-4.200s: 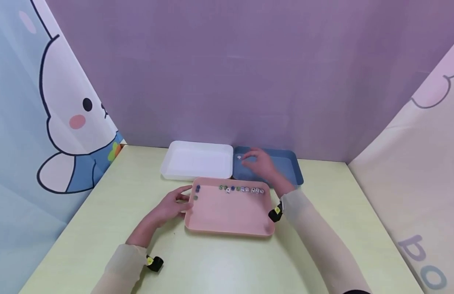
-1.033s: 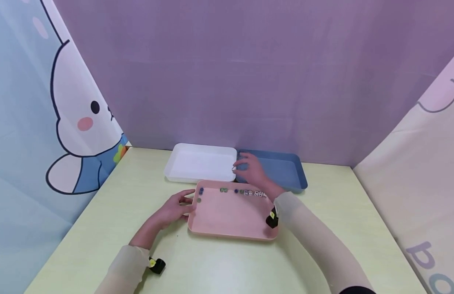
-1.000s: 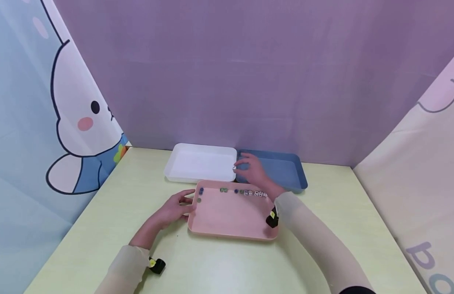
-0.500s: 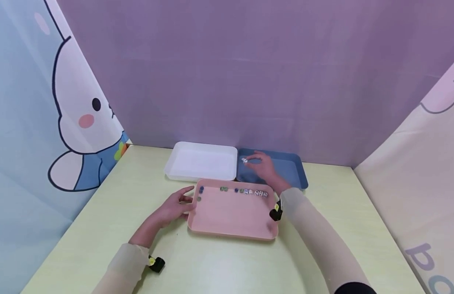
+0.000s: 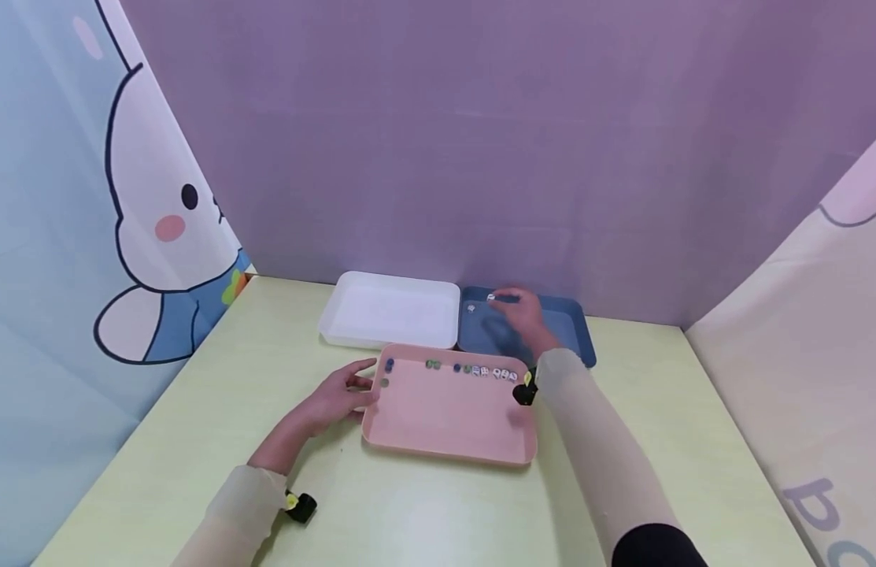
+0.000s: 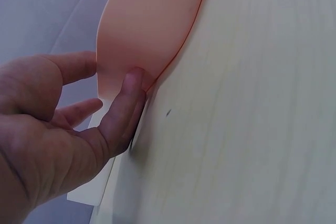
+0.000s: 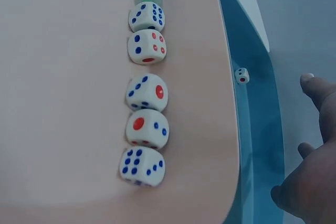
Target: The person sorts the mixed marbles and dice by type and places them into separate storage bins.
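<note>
My left hand rests against the left wall of the pink tray; the left wrist view shows fingertips touching its outer wall, with another digit at the rim. Over the blue tray, my right hand pinches a small white die between thumb and forefinger. Another die lies in the blue tray's left part. Several white dice with blue and red pips line the pink tray's far side, beside green marbles and a blue marble.
A white tray stands at the back left, against the blue one. Blue marbles and a green marble sit in the pink tray's left corner. A purple curtain hangs behind the pale table.
The die beside the green marbles has left the pink tray. My right hand has carried it right and back over the blue tray. The left hand has kept its place.
</note>
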